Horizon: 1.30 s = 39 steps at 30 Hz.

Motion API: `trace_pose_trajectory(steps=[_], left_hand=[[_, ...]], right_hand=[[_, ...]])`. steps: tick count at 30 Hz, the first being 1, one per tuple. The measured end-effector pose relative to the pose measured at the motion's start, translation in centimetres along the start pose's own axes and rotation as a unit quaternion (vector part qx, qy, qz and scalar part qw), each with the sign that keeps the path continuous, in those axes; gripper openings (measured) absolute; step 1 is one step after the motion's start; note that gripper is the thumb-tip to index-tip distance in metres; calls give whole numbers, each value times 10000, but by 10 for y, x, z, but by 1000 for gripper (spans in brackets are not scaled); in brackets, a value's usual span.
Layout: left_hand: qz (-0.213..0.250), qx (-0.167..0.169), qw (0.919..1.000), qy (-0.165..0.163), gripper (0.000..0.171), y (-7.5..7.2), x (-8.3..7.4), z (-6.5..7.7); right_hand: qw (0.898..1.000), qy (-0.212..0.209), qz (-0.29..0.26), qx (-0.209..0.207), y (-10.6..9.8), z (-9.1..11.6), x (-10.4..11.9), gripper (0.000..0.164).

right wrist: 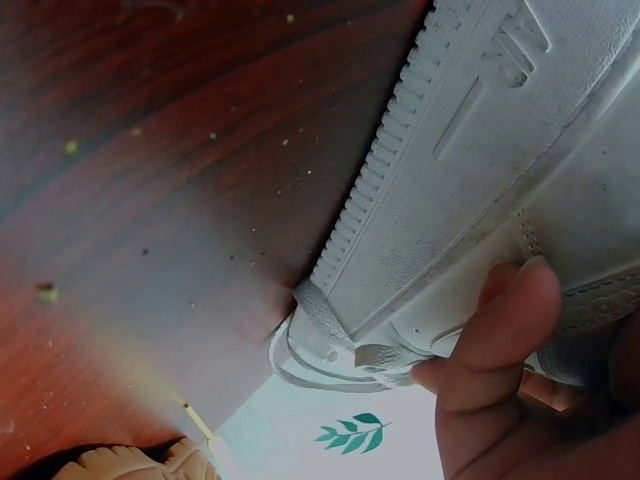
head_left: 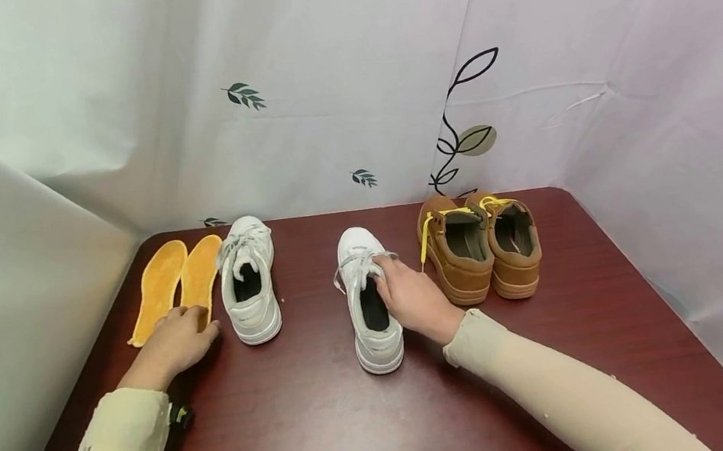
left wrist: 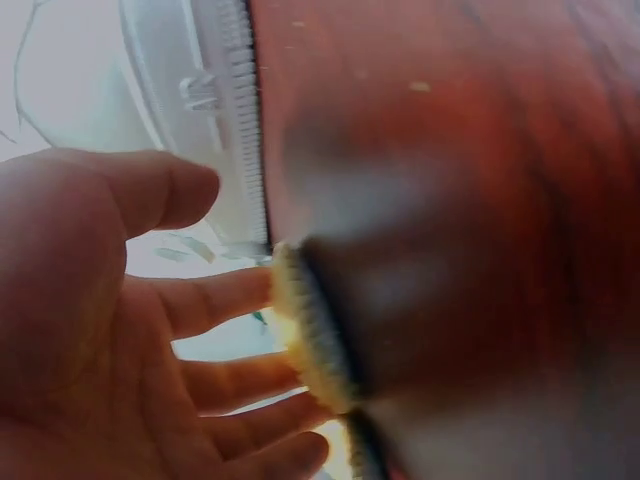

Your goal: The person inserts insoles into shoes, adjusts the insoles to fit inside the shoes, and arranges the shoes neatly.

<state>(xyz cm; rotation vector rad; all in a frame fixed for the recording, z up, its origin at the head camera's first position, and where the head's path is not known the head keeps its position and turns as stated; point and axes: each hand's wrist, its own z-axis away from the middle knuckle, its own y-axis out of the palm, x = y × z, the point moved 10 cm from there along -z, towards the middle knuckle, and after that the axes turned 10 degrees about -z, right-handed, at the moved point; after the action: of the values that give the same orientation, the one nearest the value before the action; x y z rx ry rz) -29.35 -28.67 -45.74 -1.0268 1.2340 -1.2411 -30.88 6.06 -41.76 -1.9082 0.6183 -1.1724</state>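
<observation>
Two orange insoles lie side by side at the table's far left, the outer insole and the inner insole. My left hand is at the heel end of the inner one; in the left wrist view its fingertips are right at a fuzzy yellow edge, with the thumb apart. A white sneaker stands just right of the insoles. Near the table's middle, my right hand grips a second white sneaker at the collar by its laces. The right wrist view shows a finger bent against that sneaker's upper.
A pair of brown shoes with yellow laces, the left shoe and the right shoe, stands to the right of my right hand. All rest on a dark red table. A white patterned curtain hangs behind and along both sides.
</observation>
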Motion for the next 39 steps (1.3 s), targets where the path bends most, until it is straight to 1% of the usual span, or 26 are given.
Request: trace_pose_trajectory(steps=[3,8,10,13,16,19,20,21,23,26,28,30,33,36,39], left_hand=[[-173,15,9998,132,58,-4,-3,4],[-306,9,9992,273,45,-9,-9,10],[-310,109,9991,279,41,-10,-11,11],[-307,279,9986,313,39,-10,-14,11],[-276,581,9976,238,43,-10,-13,12],[-288,870,9958,11,45,-10,-7,10],[-287,894,9956,-69,45,-12,-5,8],[-274,854,9959,-142,43,-13,-2,6],[-249,652,9972,-275,41,-18,4,-1],[-121,264,9989,-360,52,-24,8,-12],[-72,113,9992,-372,61,-25,10,-18],[-62,100,9993,-364,66,-25,9,-23],[-143,229,9989,-393,69,-21,9,-26],[-277,395,9983,-317,66,-16,7,-28],[-369,352,9986,-109,59,-14,3,-29]], right_hand=[[10000,18,-22,13,1,-1,0,40],[10000,24,-88,12,0,0,0,41],[9999,41,-105,34,0,2,-1,40],[9999,59,-103,45,1,4,-3,40],[9999,55,-121,24,1,4,-4,40],[9998,16,-179,8,1,3,-3,39],[9998,2,-192,13,1,3,-2,39],[9998,-10,-198,21,1,2,-2,39],[9998,-29,-186,22,1,2,-1,39],[9999,-10,-171,4,1,1,-1,39],[9999,18,-167,-11,1,2,-2,39],[9998,31,-195,-13,1,2,-2,39],[9997,46,-219,16,3,2,-2,40],[9998,45,-203,24,3,1,-2,40],[9999,44,-163,3,1,0,-2,40]])
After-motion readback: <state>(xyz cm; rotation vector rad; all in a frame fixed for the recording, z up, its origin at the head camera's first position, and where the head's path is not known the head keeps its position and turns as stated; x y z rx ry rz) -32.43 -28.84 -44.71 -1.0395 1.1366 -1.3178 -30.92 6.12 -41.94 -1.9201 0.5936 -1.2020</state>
